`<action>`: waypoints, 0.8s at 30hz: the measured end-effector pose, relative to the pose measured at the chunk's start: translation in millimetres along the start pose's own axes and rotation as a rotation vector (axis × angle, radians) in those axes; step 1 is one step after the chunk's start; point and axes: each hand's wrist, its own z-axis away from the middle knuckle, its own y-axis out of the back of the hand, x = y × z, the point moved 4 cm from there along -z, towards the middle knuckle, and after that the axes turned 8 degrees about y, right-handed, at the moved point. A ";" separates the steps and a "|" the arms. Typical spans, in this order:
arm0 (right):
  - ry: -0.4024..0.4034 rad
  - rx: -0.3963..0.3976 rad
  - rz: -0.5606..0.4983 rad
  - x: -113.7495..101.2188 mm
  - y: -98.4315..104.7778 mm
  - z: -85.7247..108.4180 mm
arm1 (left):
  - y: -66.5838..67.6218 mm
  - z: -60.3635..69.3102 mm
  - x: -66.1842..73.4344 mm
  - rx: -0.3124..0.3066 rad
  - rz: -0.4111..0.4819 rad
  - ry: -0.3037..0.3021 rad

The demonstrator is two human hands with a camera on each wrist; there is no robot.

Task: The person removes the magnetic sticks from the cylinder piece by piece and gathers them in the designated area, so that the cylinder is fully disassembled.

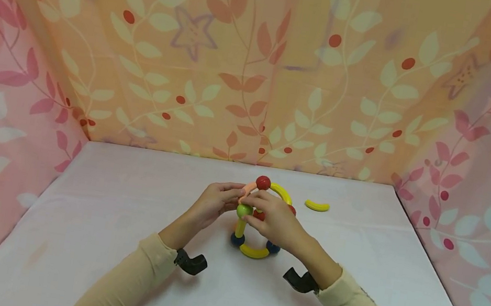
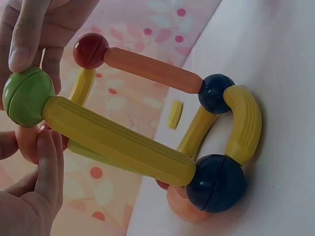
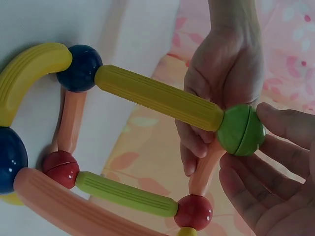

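Note:
On the table stands a frame of coloured rods and balls. Its green ball tops an upright yellow rod, which rises from a dark blue ball. My right hand pinches the green ball from the right side. With thumb and fingers, my left hand holds the orange curved rod that meets this ball. At the far end of that rod is a red ball, joined to a light green rod. Fingers partly hide the middle of the frame in the head view.
A loose yellow curved rod lies right of the frame, towards the back. White cloth covers the table. Patterned curtains stand behind it and at both sides. Each wrist carries a black bracket.

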 end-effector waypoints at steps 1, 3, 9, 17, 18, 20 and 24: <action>0.004 0.003 0.004 -0.2 -0.2 0.2 | -0.1 -0.3 0.1 0.001 -0.002 -0.003; 0.006 0.007 0.009 -0.5 -0.5 0.6 | -0.4 -1.0 0.1 0.005 -0.013 -0.016; -0.020 -0.007 0.003 -1.0 -1.1 0.9 | -2.6 -1.4 -0.1 0.018 -0.131 -0.088; -0.003 0.004 -0.003 -2.5 -0.8 0.6 | -2.2 -4.7 -3.0 0.043 -0.155 -0.127; -0.001 0.005 -0.004 -2.6 -0.8 0.8 | -2.1 -5.5 -3.3 0.043 -0.152 -0.132; 0.003 0.006 -0.004 -3.0 -0.8 1.0 | -2.0 -6.4 -3.7 0.041 -0.146 -0.137; 0.002 0.005 -0.012 -2.5 -1.4 1.6 | -1.7 -8.5 -5.2 0.042 -0.169 -0.159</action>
